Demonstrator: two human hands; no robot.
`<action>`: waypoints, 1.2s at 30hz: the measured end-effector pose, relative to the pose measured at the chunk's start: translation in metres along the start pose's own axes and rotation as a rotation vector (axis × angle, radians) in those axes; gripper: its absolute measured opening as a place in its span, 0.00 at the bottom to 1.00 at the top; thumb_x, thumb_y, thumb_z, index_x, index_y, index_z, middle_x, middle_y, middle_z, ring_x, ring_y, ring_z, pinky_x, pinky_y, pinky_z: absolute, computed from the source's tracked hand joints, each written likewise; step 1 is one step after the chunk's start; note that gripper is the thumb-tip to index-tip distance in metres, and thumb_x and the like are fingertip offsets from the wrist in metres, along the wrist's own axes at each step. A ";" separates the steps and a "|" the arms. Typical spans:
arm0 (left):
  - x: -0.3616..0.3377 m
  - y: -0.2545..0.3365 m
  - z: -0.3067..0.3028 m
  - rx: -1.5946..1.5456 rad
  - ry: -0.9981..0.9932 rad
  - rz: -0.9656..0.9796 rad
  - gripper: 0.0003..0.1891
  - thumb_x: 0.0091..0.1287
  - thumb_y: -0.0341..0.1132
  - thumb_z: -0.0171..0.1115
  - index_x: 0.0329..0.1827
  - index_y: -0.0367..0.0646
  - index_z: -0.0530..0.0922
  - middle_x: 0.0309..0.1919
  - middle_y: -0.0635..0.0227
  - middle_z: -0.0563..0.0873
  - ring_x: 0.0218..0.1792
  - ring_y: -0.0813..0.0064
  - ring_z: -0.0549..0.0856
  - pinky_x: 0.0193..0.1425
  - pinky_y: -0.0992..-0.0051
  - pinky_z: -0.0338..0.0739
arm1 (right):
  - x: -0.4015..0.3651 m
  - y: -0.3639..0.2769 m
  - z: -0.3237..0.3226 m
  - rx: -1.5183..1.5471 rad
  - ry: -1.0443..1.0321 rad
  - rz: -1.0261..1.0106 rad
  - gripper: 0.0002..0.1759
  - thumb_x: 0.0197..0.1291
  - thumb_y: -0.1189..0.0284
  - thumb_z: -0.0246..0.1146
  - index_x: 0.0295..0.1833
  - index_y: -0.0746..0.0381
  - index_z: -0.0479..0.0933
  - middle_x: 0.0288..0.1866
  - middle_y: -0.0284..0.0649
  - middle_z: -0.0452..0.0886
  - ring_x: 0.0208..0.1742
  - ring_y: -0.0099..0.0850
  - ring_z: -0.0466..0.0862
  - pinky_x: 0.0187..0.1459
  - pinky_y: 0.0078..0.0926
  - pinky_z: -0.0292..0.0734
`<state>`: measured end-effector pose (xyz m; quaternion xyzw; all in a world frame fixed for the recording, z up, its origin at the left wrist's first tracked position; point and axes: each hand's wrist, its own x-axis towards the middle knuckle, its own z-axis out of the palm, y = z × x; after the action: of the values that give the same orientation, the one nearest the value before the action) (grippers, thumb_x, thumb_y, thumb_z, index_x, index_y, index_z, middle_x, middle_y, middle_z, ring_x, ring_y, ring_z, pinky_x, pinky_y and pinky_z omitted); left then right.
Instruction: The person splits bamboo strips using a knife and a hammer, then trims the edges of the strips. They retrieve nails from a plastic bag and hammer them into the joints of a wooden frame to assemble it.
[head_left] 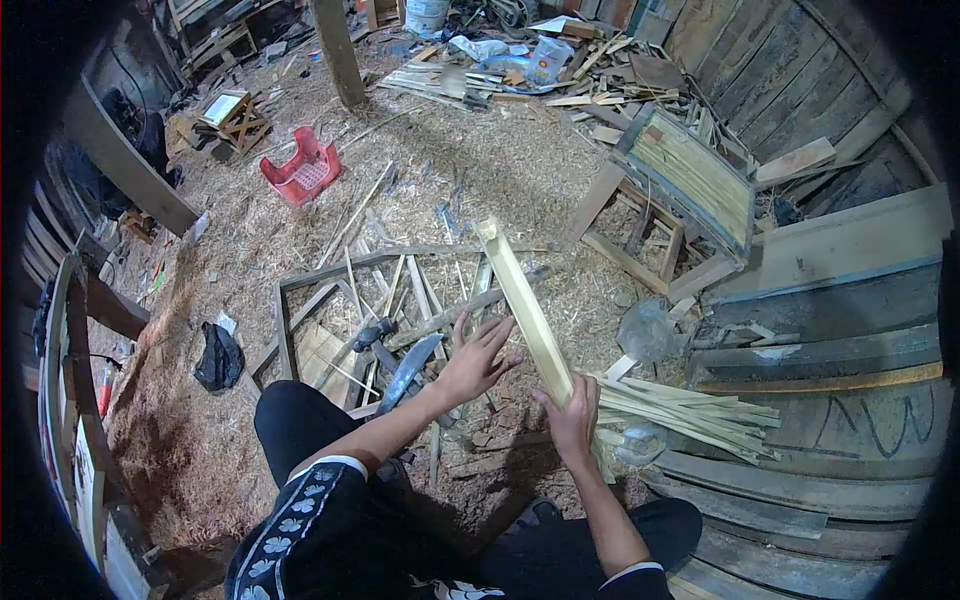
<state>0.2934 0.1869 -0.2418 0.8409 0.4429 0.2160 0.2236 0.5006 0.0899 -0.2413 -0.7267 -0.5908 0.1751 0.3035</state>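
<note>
My right hand [572, 418] grips the lower end of a split bamboo piece [527, 312], its pale hollow side showing and its far end tilted up and away. Beside the bamboo, my left hand [478, 362] is held with fingers spread, apart from it and holding nothing. Just left of that hand is a broad, curved knife blade [408, 374]; its handle is not clear to me. A hammer [374, 334] with a dark head lies a little farther off. Thin bamboo strips [690, 412] are heaped to the right of my right hand.
Loose sticks lie within a wooden frame [283, 330] on the shaving-covered floor. A red plastic stool [302, 168] lies farther off. Another wooden frame holding strips [690, 180] leans at right, above stacked planks [800, 490]. A wooden post [338, 55] stands at the back.
</note>
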 end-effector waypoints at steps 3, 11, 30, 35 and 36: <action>-0.008 -0.012 0.001 0.000 -0.009 0.003 0.34 0.77 0.54 0.53 0.80 0.46 0.60 0.74 0.54 0.70 0.78 0.56 0.64 0.80 0.38 0.32 | 0.000 0.000 0.011 0.043 -0.053 0.047 0.36 0.52 0.55 0.77 0.56 0.69 0.73 0.52 0.52 0.72 0.57 0.53 0.71 0.58 0.50 0.68; -0.053 -0.084 -0.007 0.224 -0.215 -0.155 0.39 0.68 0.52 0.63 0.81 0.56 0.61 0.77 0.57 0.65 0.79 0.55 0.61 0.78 0.30 0.38 | 0.014 0.024 0.063 -0.123 -0.164 0.097 0.36 0.54 0.57 0.77 0.57 0.71 0.71 0.52 0.54 0.72 0.57 0.53 0.71 0.58 0.49 0.69; -0.117 -0.148 -0.052 0.198 -0.128 -0.278 0.56 0.55 0.35 0.75 0.85 0.63 0.48 0.71 0.53 0.70 0.71 0.54 0.73 0.78 0.36 0.48 | 0.029 -0.038 0.163 -0.090 -0.599 -0.164 0.29 0.67 0.70 0.61 0.71 0.68 0.66 0.58 0.63 0.78 0.59 0.59 0.77 0.62 0.53 0.71; -0.129 -0.163 -0.050 0.192 -0.007 -0.318 0.52 0.56 0.34 0.73 0.83 0.61 0.52 0.71 0.55 0.73 0.71 0.57 0.74 0.79 0.38 0.44 | 0.025 -0.040 0.194 -0.177 -0.409 -0.400 0.20 0.70 0.65 0.59 0.60 0.69 0.75 0.51 0.59 0.79 0.58 0.53 0.76 0.62 0.50 0.69; -0.129 -0.162 -0.050 0.216 -0.014 -0.315 0.50 0.58 0.34 0.71 0.83 0.61 0.52 0.73 0.56 0.71 0.74 0.56 0.70 0.79 0.38 0.43 | 0.023 -0.045 0.197 -0.205 -0.427 -0.379 0.20 0.70 0.65 0.60 0.58 0.69 0.76 0.51 0.58 0.79 0.58 0.53 0.76 0.62 0.50 0.68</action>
<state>0.0939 0.1698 -0.3151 0.7818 0.5881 0.1237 0.1659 0.3513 0.1634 -0.3589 -0.5772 -0.7809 0.2036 0.1246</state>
